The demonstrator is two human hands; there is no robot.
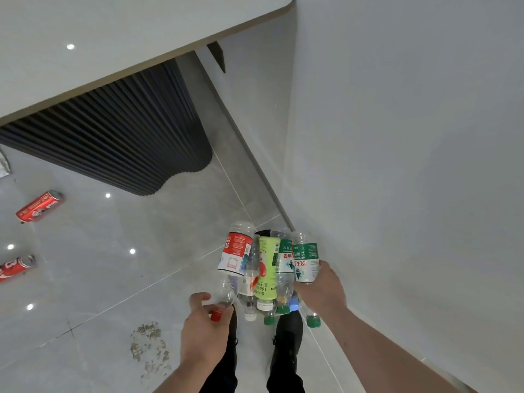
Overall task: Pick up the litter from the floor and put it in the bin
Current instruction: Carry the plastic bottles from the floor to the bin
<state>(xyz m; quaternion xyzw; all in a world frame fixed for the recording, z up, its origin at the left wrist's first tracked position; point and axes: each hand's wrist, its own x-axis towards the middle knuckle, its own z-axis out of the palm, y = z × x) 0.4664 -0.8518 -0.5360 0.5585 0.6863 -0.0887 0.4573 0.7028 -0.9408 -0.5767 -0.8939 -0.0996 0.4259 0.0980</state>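
My right hand (320,287) clutches a bundle of several empty plastic bottles, caps toward me; a green-labelled clear bottle (306,259) lies against its fingers and a lime-green bottle (268,270) sits in the middle. My left hand (204,321) grips the neck of a clear bottle with a red and white label (235,255) and a red cap, pressed against the bundle's left side. Two red cans lie on the floor to the left, one farther (39,207) and one nearer (17,268). No bin is in view.
A grey table top (113,38) with a dark ribbed base (119,131) stands ahead on the left. A grey wall (397,165) runs along the right. A dirty smudge (150,347) marks the glossy tiled floor by my dark trousers and shoes (286,344).
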